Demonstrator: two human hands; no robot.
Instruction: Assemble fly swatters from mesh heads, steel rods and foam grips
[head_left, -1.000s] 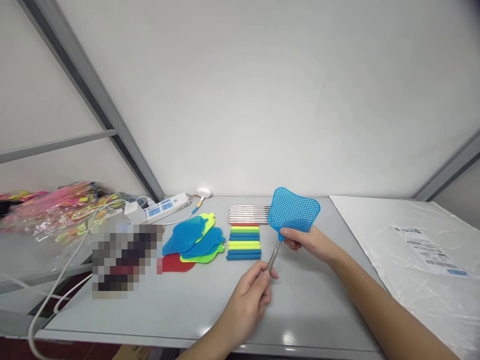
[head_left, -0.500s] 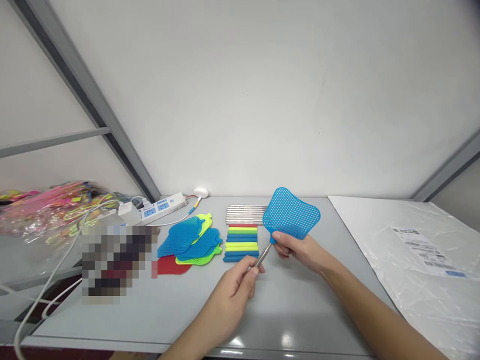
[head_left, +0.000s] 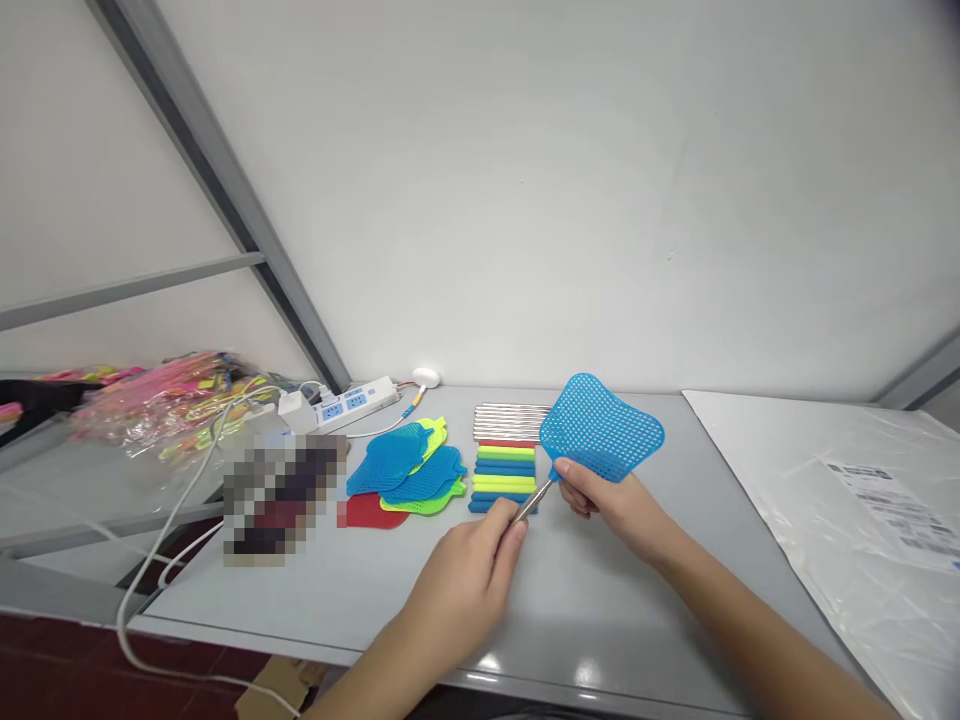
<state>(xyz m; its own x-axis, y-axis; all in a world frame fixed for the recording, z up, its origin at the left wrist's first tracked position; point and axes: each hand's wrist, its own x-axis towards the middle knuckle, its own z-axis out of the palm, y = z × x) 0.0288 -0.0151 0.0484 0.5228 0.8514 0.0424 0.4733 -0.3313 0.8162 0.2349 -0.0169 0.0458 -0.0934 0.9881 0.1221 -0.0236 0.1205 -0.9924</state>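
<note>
My right hand pinches the neck of a blue fly swatter head, whose mesh stands tilted up above the table. A metal rod runs from that neck down into my left hand, which is closed around its lower part. Behind my hands lie several metal rods side by side, their right ends hidden by the blue mesh. Just below them, coloured handle sleeves in red, yellow, green and blue lie in a row. Left of these is a pile of loose swatter heads in blue, yellow-green and red.
At the back left are a white power strip with plugs and cables, and a small white round device. Clear bags of colourful items lie farther left. A blurred patch covers something there. White plastic packaging with a label occupies the right.
The view has shifted a little, so most things sit farther right in the picture. Both hands keep hold of the swatter; my left hand has turned slightly around the rod.
</note>
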